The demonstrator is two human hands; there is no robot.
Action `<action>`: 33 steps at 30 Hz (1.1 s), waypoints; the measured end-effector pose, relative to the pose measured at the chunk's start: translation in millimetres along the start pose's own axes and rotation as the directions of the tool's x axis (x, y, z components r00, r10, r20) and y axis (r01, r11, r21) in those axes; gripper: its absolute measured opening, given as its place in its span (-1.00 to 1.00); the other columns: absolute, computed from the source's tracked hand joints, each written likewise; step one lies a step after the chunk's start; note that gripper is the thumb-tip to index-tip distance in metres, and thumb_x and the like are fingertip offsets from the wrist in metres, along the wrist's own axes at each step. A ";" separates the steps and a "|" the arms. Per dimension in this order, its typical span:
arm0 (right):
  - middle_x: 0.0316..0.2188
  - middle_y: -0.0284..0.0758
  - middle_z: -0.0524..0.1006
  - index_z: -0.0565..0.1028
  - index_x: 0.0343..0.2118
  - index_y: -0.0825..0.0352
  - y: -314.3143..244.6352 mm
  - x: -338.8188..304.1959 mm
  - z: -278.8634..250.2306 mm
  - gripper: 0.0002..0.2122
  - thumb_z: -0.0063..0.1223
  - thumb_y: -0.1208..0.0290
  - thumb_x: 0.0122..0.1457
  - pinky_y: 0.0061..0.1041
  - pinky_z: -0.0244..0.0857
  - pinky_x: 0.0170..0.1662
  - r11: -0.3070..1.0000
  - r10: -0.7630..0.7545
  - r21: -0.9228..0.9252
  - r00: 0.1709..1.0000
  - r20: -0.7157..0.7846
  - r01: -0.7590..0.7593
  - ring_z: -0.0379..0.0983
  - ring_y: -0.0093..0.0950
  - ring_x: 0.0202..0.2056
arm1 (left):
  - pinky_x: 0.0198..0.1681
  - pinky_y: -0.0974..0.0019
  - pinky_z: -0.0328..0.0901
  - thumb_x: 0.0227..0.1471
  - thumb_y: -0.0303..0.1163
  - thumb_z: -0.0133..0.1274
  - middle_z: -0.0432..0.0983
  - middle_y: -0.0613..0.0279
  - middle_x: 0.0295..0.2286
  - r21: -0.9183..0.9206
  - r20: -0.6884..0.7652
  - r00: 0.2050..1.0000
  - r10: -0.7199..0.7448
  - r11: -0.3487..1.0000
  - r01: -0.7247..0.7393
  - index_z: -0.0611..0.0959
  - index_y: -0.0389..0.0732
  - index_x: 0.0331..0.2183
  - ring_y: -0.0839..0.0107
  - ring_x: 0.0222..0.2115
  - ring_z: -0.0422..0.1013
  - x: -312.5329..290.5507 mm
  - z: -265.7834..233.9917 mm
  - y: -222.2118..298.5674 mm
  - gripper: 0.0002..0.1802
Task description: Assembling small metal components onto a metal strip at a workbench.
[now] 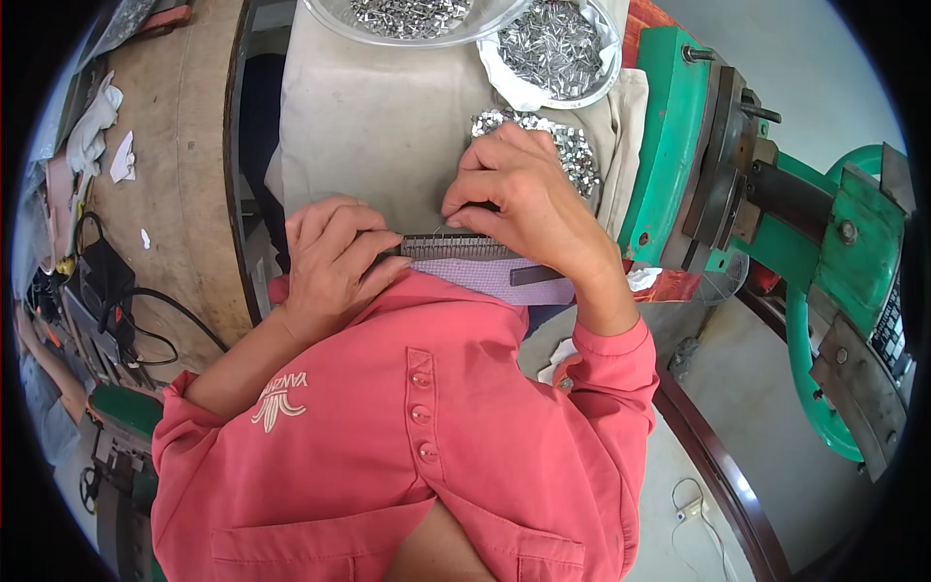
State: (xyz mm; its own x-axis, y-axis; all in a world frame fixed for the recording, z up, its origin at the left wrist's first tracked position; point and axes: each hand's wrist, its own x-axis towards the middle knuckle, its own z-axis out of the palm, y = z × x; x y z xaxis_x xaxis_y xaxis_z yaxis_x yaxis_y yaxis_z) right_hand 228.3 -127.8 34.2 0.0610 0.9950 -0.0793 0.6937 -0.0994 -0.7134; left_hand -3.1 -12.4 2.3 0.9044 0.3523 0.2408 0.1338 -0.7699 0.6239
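Note:
A dark metal bar with a row of narrow slots or teeth [452, 247] lies crosswise close to my body. My left hand [335, 250] grips its left end between thumb and fingers. Over the right part of the bar, my right hand [531, 189] is closed in a pinch; a thin thread-like line shows near its fingertips, but what it holds is too small to name. Below the bar is a lilac checked cloth [465, 275], with a dark flat strip [539, 275] beside my right wrist. Small shiny metal pieces [580, 160] lie heaped just beyond the right hand.
Beige cloth [359, 116] covers the work surface. At its far side stand a clear bowl [335, 24] and a lined bowl [613, 60], both holding small metal parts. A green machine [669, 126] rises on the right. A wooden table [179, 175] and another person's arm [58, 364] are left.

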 end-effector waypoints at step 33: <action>-0.41 -0.40 0.44 0.51 -0.48 0.22 -12.9 11.4 2.3 -0.92 0.22 0.49 0.00 -0.37 0.13 -0.05 0.972 -0.134 -0.176 0.981 0.144 0.158 0.38 -0.40 -0.21 | -0.08 0.20 0.14 -0.33 -0.29 0.39 0.50 0.43 -0.36 0.049 -0.038 0.996 0.077 0.996 -0.075 0.63 -0.05 -0.43 0.38 -0.20 0.45 -2.5 0.6 6.4 -0.69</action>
State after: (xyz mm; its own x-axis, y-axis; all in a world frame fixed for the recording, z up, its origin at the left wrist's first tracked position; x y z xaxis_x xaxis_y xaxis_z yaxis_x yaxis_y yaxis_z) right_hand 218.4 -115.2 40.9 -0.1360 0.9873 -0.0825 0.8100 0.0628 -0.5831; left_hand -4.2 -18.5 5.3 0.8957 0.3121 0.3166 0.0853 -0.8195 0.5667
